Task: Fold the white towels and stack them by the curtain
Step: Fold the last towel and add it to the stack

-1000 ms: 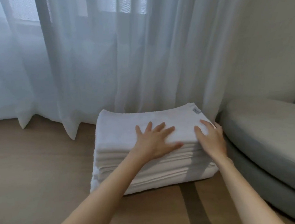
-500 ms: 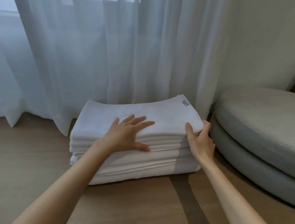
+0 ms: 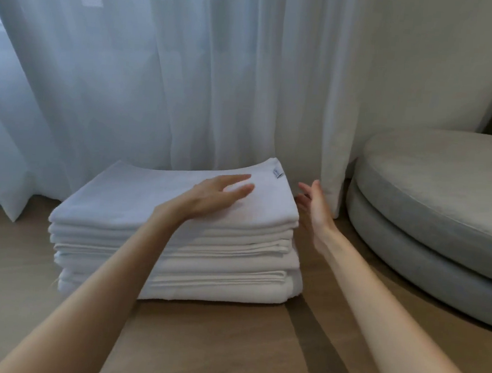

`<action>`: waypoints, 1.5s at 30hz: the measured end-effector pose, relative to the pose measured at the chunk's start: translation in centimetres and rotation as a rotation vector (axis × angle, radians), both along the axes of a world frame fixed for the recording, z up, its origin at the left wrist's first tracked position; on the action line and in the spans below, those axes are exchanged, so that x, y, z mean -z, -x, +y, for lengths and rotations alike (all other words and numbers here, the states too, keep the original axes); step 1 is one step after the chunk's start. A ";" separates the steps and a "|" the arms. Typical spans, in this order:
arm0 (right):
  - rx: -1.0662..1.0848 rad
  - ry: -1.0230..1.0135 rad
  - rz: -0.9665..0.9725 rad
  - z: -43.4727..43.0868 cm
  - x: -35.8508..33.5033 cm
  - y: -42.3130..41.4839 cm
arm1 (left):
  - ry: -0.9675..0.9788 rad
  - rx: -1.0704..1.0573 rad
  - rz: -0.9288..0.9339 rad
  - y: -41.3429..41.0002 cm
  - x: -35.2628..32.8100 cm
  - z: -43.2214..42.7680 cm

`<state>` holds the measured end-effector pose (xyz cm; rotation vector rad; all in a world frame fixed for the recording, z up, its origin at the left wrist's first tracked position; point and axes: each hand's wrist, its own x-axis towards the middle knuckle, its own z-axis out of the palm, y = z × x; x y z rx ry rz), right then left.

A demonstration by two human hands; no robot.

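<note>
A sheer white curtain [image 3: 159,76] hangs across the back, down to the wooden floor [image 3: 211,345]. A round grey cushioned seat [image 3: 445,187] sits at the right. The stack of folded white towels [image 3: 218,260] stands on the floor, right in front of the curtain. The left hand [image 3: 217,194] lies on the top towel, fingers straight, gripping nothing. The right hand [image 3: 315,209] is released too, palm facing the stack's right side, just beside it. A small label [image 3: 277,173] shows at the top towel's far right corner.

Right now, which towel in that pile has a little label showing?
The topmost towel: a small label shows at its far right corner. The towels beneath it show only plain folded edges.
</note>
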<state>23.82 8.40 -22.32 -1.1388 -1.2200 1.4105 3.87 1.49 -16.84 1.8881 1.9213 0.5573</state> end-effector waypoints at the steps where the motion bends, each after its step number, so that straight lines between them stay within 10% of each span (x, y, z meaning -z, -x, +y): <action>1: -0.079 0.034 0.070 0.3 0.2 0.3 | -0.009 0.022 0.020 -0.7 0.0 1.4; 8: -0.323 0.095 0.317 0.5 0.1 2.7 | 0.033 -0.106 0.209 -3.5 3.0 5.8; 13: -0.192 -0.196 0.119 -1.4 1.2 3.1 | -0.068 -0.126 0.285 -4.8 5.6 5.4; 25: -0.135 0.005 0.137 -3.6 3.7 1.3 | -0.055 -0.213 0.228 -9.5 5.9 6.1; 32: 0.115 -0.268 -0.431 1.0 -1.6 0.1 | -0.066 -0.157 0.189 -3.9 2.4 3.8; 37: -0.246 -0.593 -0.950 0.4 -5.1 7.6 | 0.000 -0.233 0.368 2.4 1.4 2.3; 45: -0.323 -0.540 -1.358 0.3 -1.6 10.6 | 0.132 -0.447 0.415 8.7 2.7 0.0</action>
